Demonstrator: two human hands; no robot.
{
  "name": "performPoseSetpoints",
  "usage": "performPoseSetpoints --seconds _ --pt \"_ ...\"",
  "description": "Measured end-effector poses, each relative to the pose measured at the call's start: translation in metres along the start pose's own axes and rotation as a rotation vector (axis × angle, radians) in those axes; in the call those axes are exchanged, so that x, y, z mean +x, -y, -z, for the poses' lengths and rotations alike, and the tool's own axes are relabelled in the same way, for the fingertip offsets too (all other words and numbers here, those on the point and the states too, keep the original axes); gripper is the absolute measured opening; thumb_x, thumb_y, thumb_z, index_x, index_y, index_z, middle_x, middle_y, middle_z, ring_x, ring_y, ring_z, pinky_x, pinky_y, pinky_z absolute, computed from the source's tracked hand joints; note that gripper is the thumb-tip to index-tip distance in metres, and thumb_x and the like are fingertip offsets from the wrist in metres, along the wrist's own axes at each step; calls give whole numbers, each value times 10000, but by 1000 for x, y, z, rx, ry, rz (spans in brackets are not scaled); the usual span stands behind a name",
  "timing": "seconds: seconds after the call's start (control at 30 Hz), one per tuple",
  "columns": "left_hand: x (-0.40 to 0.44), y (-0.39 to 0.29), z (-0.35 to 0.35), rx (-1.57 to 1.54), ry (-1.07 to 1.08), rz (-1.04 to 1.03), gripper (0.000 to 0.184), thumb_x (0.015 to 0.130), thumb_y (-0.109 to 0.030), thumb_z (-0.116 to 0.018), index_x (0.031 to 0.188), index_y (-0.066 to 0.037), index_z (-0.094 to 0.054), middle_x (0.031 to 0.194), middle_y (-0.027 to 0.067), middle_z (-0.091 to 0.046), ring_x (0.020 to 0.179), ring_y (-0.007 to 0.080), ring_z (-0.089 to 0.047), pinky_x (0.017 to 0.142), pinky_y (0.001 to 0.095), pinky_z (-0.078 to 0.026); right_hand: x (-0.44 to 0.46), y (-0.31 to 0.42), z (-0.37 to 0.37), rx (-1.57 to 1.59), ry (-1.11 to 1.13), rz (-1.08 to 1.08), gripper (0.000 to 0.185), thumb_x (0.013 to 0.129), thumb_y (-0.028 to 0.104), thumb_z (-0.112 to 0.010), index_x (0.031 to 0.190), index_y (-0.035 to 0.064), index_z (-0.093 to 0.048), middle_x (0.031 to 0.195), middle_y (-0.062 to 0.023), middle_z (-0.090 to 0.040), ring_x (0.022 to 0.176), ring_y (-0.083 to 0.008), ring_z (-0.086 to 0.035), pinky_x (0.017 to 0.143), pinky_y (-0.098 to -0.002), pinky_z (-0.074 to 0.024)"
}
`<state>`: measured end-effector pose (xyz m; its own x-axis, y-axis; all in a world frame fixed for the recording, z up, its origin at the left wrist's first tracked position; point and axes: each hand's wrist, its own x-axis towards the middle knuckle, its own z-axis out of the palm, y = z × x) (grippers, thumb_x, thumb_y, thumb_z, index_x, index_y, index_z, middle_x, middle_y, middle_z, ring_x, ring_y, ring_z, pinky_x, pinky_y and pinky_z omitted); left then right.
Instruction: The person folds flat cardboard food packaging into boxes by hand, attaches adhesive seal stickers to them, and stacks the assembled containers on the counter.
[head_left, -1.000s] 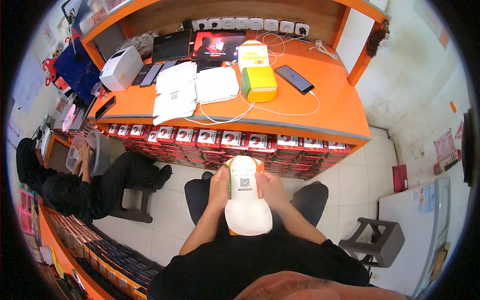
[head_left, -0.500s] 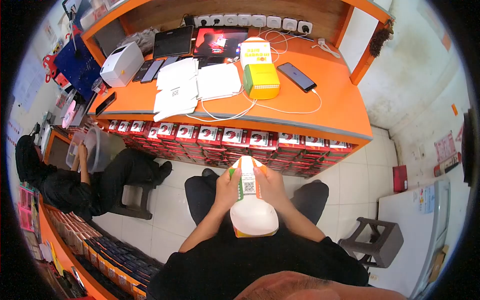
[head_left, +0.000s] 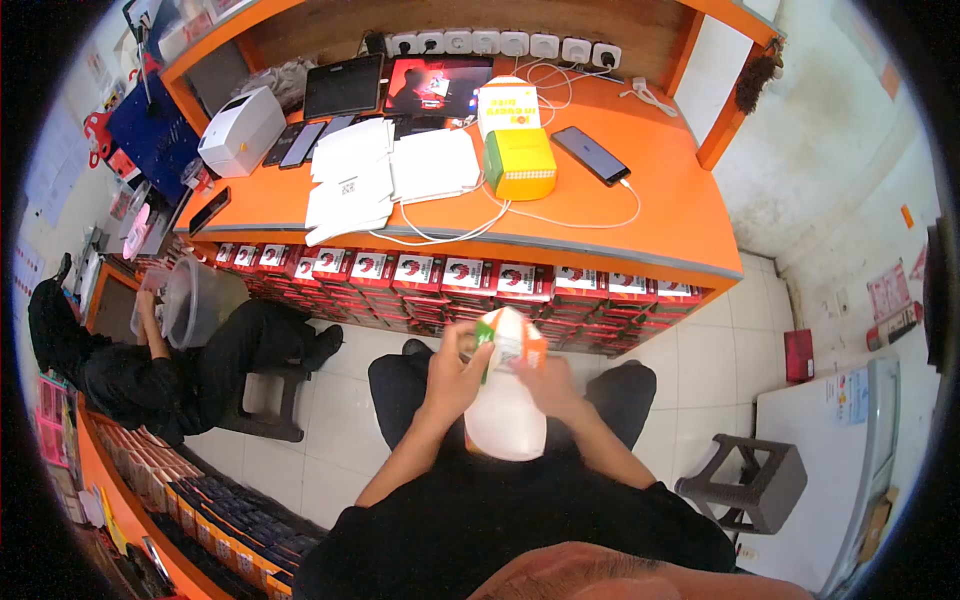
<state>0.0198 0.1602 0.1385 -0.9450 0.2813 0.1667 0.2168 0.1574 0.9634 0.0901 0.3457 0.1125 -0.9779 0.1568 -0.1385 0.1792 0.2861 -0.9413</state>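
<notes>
Over my lap I hold a white paper food box (head_left: 507,415) with green and orange edges and a printed code on its upper panel. My left hand (head_left: 459,375) grips its left side, the thumb lying over the green edge. On the other side, my right hand (head_left: 552,388) is closed at the orange flap, its fingers blurred and pressed against the panel. The box's underside is hidden from me. On the desk ahead, a yellow and green paper box (head_left: 522,165) stands in front of a white box with yellow lettering (head_left: 508,105).
The orange desk (head_left: 660,215) holds flat white cards (head_left: 435,163), a charging phone (head_left: 590,154), a tablet (head_left: 432,88) and a label printer (head_left: 242,130). Red cartons (head_left: 465,273) fill the shelf below. A co-worker (head_left: 140,385) sits at left by a clear tub (head_left: 205,300). A stool (head_left: 765,485) stands at right.
The held box has turned slightly, and its top flaps now sit differently. My right hand has shifted a little across the panel. The co-worker's hand has moved near the tub.
</notes>
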Motion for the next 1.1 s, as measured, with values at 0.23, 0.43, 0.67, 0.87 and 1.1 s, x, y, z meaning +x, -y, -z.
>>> performPoseSetpoints --seconds 0.23,0.43,0.67,0.87,1.1 --pt "-9 -193 -52 -243 882 -978 309 944 -276 -652 1111 -16 -663 1151 163 -641 1105 335 -614 963 447 -497 22 45 128 170 -510 447 137 989 159 -666 985 24 -693 762 21 -630 664 -67 -564 566 -274 -454" --pt "-118 -265 -160 -345 1057 -1445 270 825 -267 -664 867 -5 -713 940 179 -691 924 351 -680 662 445 -585 22 141 184 -973 -616 956 134 907 92 -715 1029 37 -708 762 -81 -654 634 -224 -627 581 -358 -495" --pt "-137 -283 -187 -205 1080 -1526 236 812 -251 -680 853 -24 -731 920 168 -703 927 360 -671 629 425 -552 15 153 239 -1364 -737 847 129 901 125 -722 1017 91 -679 809 -76 -625 702 -275 -644 585 -404 -529" --pt "-138 -260 -161 -434 1096 -1405 169 810 -204 -689 838 -39 -713 893 131 -668 934 332 -634 713 413 -516 8 163 285 -1370 -844 826 89 952 174 -684 934 97 -643 793 -105 -621 679 -321 -632 579 -444 -505" --pt "-86 -219 -109 -874 1024 -957 100 810 -154 -702 831 -57 -684 860 84 -619 944 296 -585 825 397 -467 -25 224 406 -547 -1218 859 363 1043 241 -635 1207 -80 -678 1087 -88 -711 941 -127 -640 834 -266 -518"
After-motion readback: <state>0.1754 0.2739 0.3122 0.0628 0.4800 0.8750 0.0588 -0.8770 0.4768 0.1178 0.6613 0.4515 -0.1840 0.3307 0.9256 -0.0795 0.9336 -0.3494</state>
